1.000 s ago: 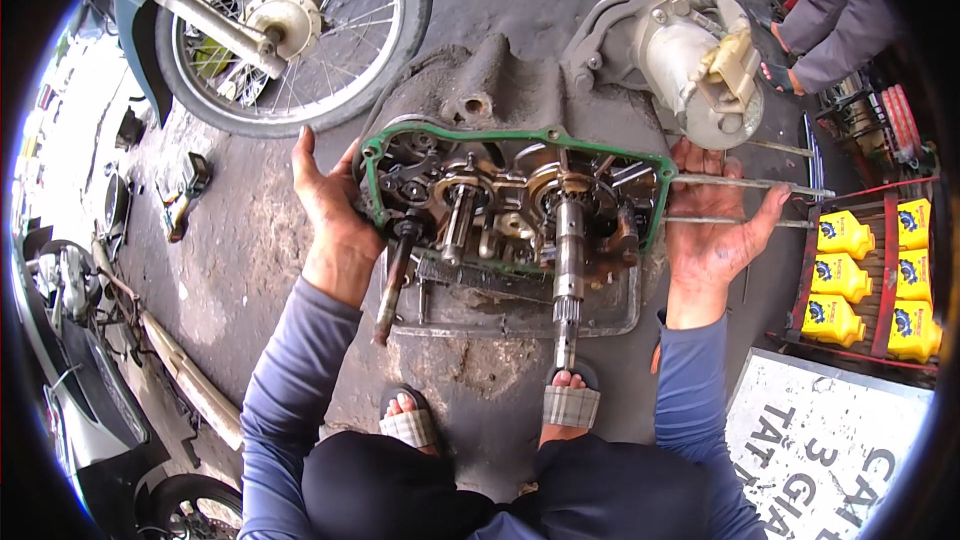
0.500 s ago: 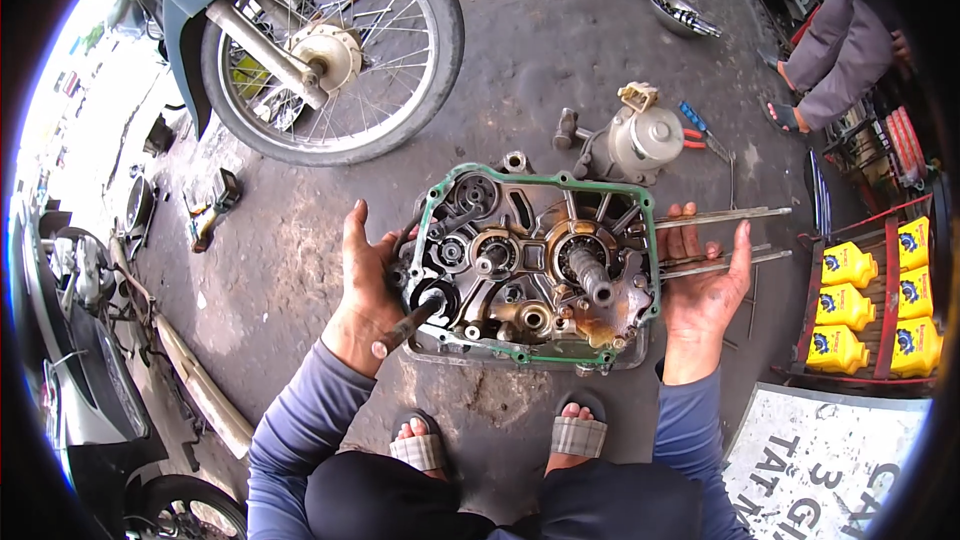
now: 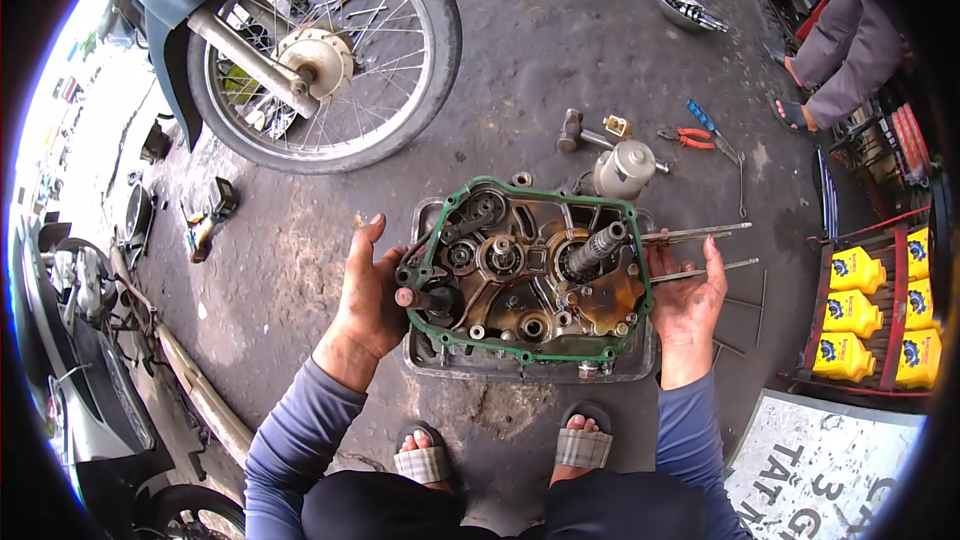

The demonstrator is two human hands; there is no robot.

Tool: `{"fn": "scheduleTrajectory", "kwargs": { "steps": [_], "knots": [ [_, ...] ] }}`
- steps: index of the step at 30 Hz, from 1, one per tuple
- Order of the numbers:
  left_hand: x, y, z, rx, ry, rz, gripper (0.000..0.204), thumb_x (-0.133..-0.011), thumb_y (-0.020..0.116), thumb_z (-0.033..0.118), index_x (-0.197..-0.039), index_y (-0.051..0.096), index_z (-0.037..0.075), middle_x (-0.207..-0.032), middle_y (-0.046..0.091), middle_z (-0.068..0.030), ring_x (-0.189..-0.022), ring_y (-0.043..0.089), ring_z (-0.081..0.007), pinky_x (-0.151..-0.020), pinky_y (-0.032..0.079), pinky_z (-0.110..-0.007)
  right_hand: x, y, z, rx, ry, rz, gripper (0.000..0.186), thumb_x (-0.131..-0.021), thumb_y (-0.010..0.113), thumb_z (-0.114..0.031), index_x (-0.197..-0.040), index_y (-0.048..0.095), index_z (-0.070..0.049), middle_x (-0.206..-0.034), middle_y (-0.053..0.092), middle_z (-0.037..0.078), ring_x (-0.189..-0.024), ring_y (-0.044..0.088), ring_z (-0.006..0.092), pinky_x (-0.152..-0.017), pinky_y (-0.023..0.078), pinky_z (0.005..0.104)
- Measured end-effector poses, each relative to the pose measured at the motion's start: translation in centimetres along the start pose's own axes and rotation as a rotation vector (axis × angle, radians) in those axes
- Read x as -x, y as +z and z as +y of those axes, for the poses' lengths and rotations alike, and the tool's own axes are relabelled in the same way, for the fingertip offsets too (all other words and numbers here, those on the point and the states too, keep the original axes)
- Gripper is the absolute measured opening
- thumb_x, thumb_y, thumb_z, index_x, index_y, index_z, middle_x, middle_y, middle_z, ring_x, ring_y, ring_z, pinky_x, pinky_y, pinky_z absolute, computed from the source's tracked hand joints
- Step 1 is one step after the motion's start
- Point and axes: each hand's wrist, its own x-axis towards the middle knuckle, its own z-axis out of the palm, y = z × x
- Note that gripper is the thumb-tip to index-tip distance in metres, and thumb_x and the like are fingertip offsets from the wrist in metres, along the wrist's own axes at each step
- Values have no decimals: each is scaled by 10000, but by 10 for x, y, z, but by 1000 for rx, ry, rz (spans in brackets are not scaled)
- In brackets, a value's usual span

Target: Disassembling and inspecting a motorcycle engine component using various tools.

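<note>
An engine crankcase half (image 3: 535, 280) with a green gasket edge is held between my two hands, its open inside facing up. Gears and shafts show in it, and a splined shaft (image 3: 598, 248) sticks out toward the far right. My left hand (image 3: 368, 295) grips the left edge, thumb up and fingers mostly hidden behind the case. Long metal studs (image 3: 700, 233) jut from the right side, where my right hand (image 3: 690, 295) holds the case from beneath, thumb raised beside them. Under the case lies a shallow metal tray (image 3: 470, 370); whether the two touch I cannot tell.
Beyond the case lie a hammer (image 3: 572, 130), a grey metal cylinder (image 3: 625, 168) and red-handled pliers (image 3: 690, 137). A motorbike wheel (image 3: 440, 60) stands far left. Yellow bottles (image 3: 850, 310) fill a rack at right, near a seated person's legs (image 3: 845, 60). A metal bowl (image 3: 688, 10) holds parts.
The crankcase half has tilted, so its splined shaft now points away from me instead of toward me. More of the tray shows around it. Both hands have kept their hold.
</note>
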Motion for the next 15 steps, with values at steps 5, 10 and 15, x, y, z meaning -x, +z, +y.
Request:
{"fn": "scheduleTrajectory", "kwargs": {
  "steps": [5,10,15],
  "knots": [
    [2,-7,0,-29,7,62,764,-837,574,660,-1216,471,5,-1037,625,-117,-786,626,-190,-852,482,-298,-1,-1,1,47,-28,-25,483,-861,748,-318,-961,338,-83,-1177,566,214,-1165,550,364,-1053,428,495],
    [2,-17,-4,-106,45,-14,793,-841,580,656,-1289,442,16,-1117,611,-135,-964,617,-256,-939,458,-373,-2,-11,-3,74,-36,-120,465,-870,737,-376,-947,378,-91,-1197,597,225,-1192,547,358,-1082,411,487],
    [-2,-28,-11,-100,49,67,801,-848,592,636,-1341,471,16,-1184,631,-137,-1098,605,-292,-1014,432,-445,0,-26,-8,192,-45,-153,406,-888,697,-455,-877,512,-93,-1264,602,225,-1239,547,354,-1108,382,479]
  ]
}}
